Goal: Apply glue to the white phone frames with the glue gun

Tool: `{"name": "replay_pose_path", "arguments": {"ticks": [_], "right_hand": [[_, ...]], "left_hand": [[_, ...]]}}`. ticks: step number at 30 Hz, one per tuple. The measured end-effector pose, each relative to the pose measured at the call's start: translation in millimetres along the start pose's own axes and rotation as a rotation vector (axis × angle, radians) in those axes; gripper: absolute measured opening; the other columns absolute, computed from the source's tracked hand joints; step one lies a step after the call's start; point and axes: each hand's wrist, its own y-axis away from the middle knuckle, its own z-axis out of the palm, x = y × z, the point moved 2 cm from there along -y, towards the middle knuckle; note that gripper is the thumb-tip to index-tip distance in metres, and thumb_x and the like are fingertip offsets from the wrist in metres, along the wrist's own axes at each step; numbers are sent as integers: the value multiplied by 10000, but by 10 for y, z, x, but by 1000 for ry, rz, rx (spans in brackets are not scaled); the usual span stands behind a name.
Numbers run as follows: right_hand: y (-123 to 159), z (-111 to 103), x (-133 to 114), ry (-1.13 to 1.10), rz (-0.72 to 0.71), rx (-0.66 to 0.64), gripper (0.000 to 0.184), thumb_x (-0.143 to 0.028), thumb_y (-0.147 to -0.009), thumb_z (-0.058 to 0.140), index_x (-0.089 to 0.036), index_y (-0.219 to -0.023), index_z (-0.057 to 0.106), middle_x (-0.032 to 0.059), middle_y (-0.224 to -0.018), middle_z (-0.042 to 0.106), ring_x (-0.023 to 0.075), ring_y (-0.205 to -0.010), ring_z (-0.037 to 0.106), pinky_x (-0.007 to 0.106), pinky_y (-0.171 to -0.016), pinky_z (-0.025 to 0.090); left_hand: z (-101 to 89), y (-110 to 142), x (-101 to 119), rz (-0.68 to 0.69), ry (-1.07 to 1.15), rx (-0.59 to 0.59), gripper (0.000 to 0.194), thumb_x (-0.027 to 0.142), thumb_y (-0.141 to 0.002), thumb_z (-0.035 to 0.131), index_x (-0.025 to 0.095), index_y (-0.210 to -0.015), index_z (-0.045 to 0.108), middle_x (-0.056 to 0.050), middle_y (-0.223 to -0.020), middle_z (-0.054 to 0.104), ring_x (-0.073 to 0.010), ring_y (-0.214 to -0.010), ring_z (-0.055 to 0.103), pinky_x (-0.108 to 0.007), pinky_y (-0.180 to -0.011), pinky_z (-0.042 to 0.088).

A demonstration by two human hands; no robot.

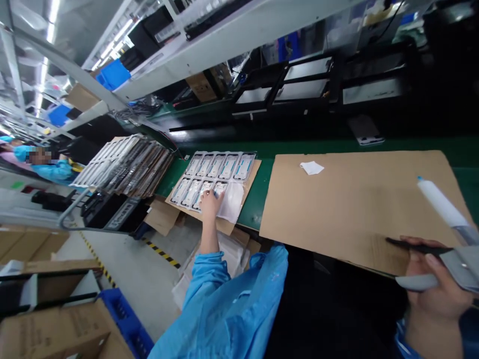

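Frames [219, 188] are lying in rows on a tray [247, 185] on the green surface [258, 207]; left hand [210, 203], fingers spread, is touching one. Probably thin, light, bendable, best pinched by the long edges. Right hand [434, 286] is gripping a dispenser gun [447, 239].

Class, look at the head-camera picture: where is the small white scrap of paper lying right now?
The white scrap lies on the large cardboard sheet, near its far left corner, right of the tray of phone frames and apart from both hands.
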Motion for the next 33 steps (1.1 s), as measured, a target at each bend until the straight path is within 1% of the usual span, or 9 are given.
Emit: {"name": "replay_pose_path", "arguments": {"ticks": [6, 11, 17, 21, 24, 27, 29, 31, 33], "right_hand": [[-53, -88, 23, 42, -33, -92, 315, -392, -564, 808, -244, -837, 751, 113, -929, 625, 288, -964, 651, 804, -1400, 454], [-93, -173, 148, 32, -67, -131, 442, -441, -680, 896, -177, -914, 630, 99, -1011, 689, 260, -1080, 735, 625, -1279, 637], [-212, -323, 447, 60, -75, -188, 516, -472, -777, 975, -191, -1000, 605, 99, -1081, 744, 211, -1126, 739, 405, -1190, 678], [-223, -343, 488, 99, -57, -262, 499, -531, -866, 935, -169, -1102, 687, 91, -1167, 771, 209, -1165, 769, 423, -1251, 659], [-177, -303, 389, 77, -101, -256, 553, -567, -880, 925, -172, -1211, 725, 90, -1196, 775, 227, -1196, 778, 458, -1273, 650], [-105, -270, 272, 27, -133, -239, 576, -586, -859, 935, -184, -1205, 710, 82, -1159, 758, 236, -1198, 772, 485, -1298, 641], [-30, -282, 206, 25, -142, -234, 547, -567, -863, 939, -184, -1182, 715, 84, -1150, 750, 240, -1191, 769, 505, -1310, 638], [73, -337, 152, 46, -133, -234, 509, -550, -886, 934, -188, -1180, 729, 88, -1161, 754, 252, -1196, 771, 522, -1307, 639], [193, -434, 107, 69, -110, -235, 495, -550, -900, 933, -201, -1195, 742, 92, -1186, 758, 279, -1228, 773, 542, -1295, 644]], "left_hand": [[-62, -156, 97, 76, -81, -51, 500, 433, -1228, 571, 68, -1519, 749, -327, -1679, 683, -446, -1537, 709, -467, -1229, 570], [-217, -205, 290, 146, -155, -34, 471, 335, -1203, 550, 89, -1579, 691, -295, -1419, 836, -436, -1393, 807, -467, -1137, 606], [-705, -36, 347, 142, -245, 87, 454, 204, -1144, 493, 103, -1543, 684, -278, -1121, 885, -460, -1122, 866, -453, -898, 625], [-1002, 104, 494, 194, -214, 254, 528, 369, -1240, 451, 144, -1674, 652, -258, -1255, 875, -454, -1163, 844, -442, -886, 611], [-932, 365, 1018, 425, -9, 295, 506, 487, -1270, 486, 194, -1586, 753, -153, -1160, 880, -360, -1084, 831, -373, -877, 584], [-607, 712, 1902, 852, 199, 8, 463, 547, -1240, 590, 208, -1153, 893, -95, -974, 857, -290, -945, 801, -344, -849, 548], [-378, 926, 2508, 1077, 186, -188, 436, 631, -1145, 778, 218, -1048, 877, -88, -949, 850, -284, -943, 787, -351, -864, 543], [-216, 1102, 2992, 1272, 160, -334, 451, 670, -1066, 884, 220, -1071, 853, -86, -972, 849, -292, -956, 788, -376, -907, 571], [-138, 1225, 3286, 1435, 178, -318, 535, 707, -1002, 948, 228, -1216, 844, -121, -1161, 872, -351, -1129, 811, -462, -1063, 606]]}}
